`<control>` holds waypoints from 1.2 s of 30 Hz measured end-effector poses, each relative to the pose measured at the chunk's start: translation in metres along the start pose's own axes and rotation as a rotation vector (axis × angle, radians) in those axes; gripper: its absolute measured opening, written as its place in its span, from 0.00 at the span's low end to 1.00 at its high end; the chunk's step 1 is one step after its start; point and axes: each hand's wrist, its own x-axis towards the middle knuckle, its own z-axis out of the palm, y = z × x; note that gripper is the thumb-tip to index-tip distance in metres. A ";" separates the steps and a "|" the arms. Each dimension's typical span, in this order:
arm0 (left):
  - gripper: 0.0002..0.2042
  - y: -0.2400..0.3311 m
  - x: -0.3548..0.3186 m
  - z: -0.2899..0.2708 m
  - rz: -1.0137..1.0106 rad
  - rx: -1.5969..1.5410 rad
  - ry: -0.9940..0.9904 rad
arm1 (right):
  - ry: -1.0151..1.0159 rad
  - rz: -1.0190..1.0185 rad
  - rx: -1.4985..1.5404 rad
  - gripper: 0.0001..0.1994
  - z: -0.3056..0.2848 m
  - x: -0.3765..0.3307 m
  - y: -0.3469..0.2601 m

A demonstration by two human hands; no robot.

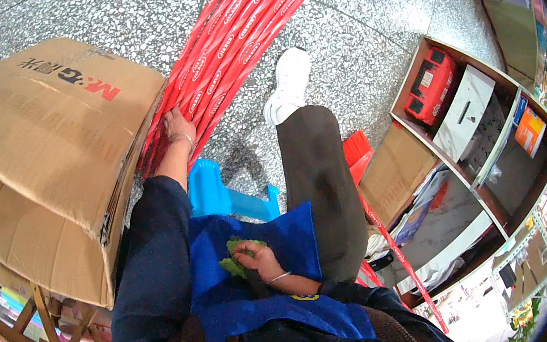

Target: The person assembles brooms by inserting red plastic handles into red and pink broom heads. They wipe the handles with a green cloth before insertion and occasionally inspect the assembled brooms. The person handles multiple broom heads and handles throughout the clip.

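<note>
At 10 o'clock from the centre, the left hand point(180, 127) lies on a bundle of shiny red-wrapped poles point(223, 59), fingers bent; whether it is closed around any pole, I cannot tell. The bundle rests on the speckled floor point(371, 17), fanning up to 12 o'clock. At 6 to 7 o'clock, over the lap of a blue apron point(296, 231), the right hand point(259, 260) is closed, pinching a crumpled green piece point(233, 269). To handle the poles well, I judge, gather only a few at a time, grip them firmly where the wrapping looks slippery, and keep the green piece clear. As for containers: at 9 o'clock a large cardboard box point(57, 173) stands beside the poles, its contents hidden. From 2 to 4 o'clock, a brown-edged shelf unit point(491, 76) is divided into compartments: the upper ones hold a red case point(430, 84), a white marbled panel point(466, 109) and an orange packet point(530, 133); the lower holds papery items too jumbled to identify.
</note>
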 end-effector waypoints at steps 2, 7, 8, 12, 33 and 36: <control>0.25 -0.005 0.001 0.005 -0.020 0.082 -0.032 | 0.023 0.037 -0.103 0.07 0.000 -0.002 -0.003; 0.20 -0.023 0.025 0.004 0.038 -0.021 -0.147 | 0.048 0.039 -0.088 0.08 0.001 -0.004 -0.008; 0.20 -0.026 0.029 0.003 0.043 -0.050 -0.187 | 0.054 0.014 -0.091 0.08 0.002 -0.003 -0.008; 0.20 -0.025 0.015 0.004 0.224 -0.051 -0.126 | 0.041 0.006 -0.069 0.08 0.004 0.000 -0.002; 0.17 0.034 -0.310 -0.197 0.619 -0.587 0.259 | -0.313 -0.197 1.227 0.17 -0.063 -0.047 -0.068; 0.15 0.025 -0.355 -0.220 0.689 -0.571 0.265 | -0.217 -0.629 1.346 0.17 -0.098 -0.111 -0.112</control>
